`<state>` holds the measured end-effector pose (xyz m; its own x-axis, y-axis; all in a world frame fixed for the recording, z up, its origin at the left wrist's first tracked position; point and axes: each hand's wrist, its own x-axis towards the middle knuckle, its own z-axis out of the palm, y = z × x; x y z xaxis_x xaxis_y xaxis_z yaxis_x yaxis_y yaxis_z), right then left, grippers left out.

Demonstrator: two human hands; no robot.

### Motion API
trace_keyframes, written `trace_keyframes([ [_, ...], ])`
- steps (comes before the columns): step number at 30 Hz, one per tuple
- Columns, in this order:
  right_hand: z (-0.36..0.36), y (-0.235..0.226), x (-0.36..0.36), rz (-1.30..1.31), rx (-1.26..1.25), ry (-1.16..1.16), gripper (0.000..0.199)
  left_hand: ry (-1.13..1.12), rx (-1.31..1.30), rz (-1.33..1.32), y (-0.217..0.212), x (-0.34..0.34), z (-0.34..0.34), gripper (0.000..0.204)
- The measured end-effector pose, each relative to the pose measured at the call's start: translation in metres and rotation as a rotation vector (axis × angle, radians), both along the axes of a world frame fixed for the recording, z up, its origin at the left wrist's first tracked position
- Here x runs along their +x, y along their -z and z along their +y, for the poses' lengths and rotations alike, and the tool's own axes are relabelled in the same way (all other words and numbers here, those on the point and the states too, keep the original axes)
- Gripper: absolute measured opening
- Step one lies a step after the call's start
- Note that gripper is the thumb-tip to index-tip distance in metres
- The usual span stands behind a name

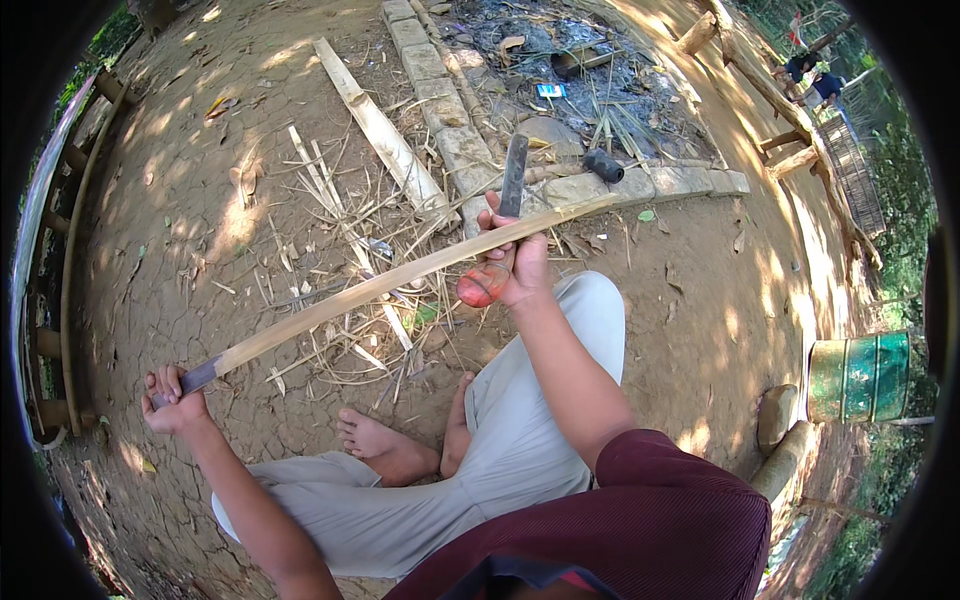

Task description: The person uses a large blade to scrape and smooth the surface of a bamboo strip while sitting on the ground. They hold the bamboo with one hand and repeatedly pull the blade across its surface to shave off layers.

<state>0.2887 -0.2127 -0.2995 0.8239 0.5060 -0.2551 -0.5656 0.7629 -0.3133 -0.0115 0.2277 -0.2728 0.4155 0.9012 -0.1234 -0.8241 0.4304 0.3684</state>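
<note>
My left hand (175, 402) grips the near end of a long, thin bamboo strip (380, 288) at the lower left. The strip runs up and to the right across the dirt toward the stone edging. My right hand (515, 262) holds a knife by its red handle (483, 284). The dark blade (514, 175) points up and away and lies against the strip near its far end. I sit on the ground in grey trousers, with a bare foot (385, 447) below the strip.
Bamboo shavings and splinters (340, 260) litter the cracked dirt. A split bamboo plank (385, 135) lies beside a row of stone blocks (450, 130) edging an ash pit. A green drum (860, 375) stands at right. People stand far off at upper right.
</note>
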Motion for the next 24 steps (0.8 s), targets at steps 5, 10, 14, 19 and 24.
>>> trace_keyframes([
  [5,-0.001,-0.005,-0.004,-0.019,0.122,0.026,0.045,-0.008,-0.016,-0.078,-0.004,-0.01,0.008,0.033],
  [10,0.001,-0.01,-0.004,-0.039,0.16,0.062,0.045,-0.087,-0.154,0.156,0.008,-0.021,0.024,0.037],
  [14,0.007,-0.02,-0.008,-0.046,0.132,0.044,0.034,-0.114,-0.349,0.406,0.025,-0.032,0.039,0.043],
  [19,0.009,-0.018,-0.008,-0.066,-0.074,0.022,0.014,-0.154,-0.311,0.637,0.009,-0.006,0.014,0.041],
  [24,0.014,-0.019,-0.009,-0.028,-0.197,0.048,0.01,-0.098,-0.284,0.62,0.015,-0.014,0.024,0.04],
])
